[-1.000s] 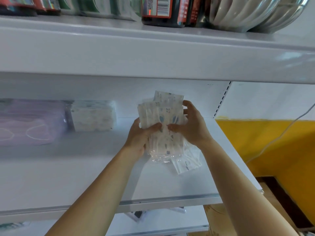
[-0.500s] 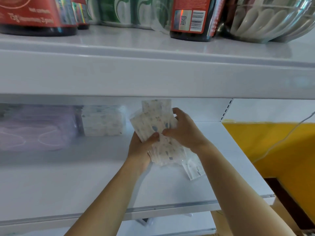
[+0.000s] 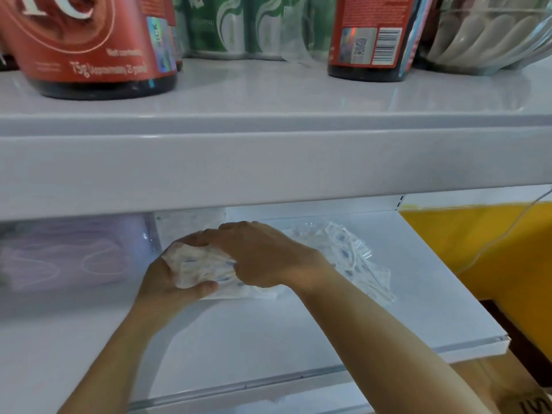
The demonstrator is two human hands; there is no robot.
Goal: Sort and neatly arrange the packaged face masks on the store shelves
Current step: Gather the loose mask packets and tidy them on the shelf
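While both hands are bunched on the same bundle of patterned masks [image 3: 203, 271], the step in hand looks like squaring it up and setting it down on the white lower shelf [image 3: 268, 333], and it would go best if the packets' edges are tapped flush before release, then slid toward the far left to sit just beside the white stack [image 3: 191, 224] standing at the back. The left hand [image 3: 167, 282] cups the bundle from below, thumb curled over its near edge; the right hand [image 3: 263, 258] lies on top with fingers bent down onto it, so each hand is holding the packets, not spread wide. Loose clear-wrapped masks [image 3: 349, 258] lie fanned out to the right behind the right wrist and seem the next lot to gather (their slippery wrap may let them slide apart). Farther left, a lavender mask pack [image 3: 62, 255] rests on the same shelf. On the upper shelf [image 3: 268, 156] stand a large red canister [image 3: 89, 43], green packages [image 3: 239, 25], a smaller red canister [image 3: 370, 34] and a clear ribbed bowl [image 3: 490, 34]; what any of them holds cannot be told.
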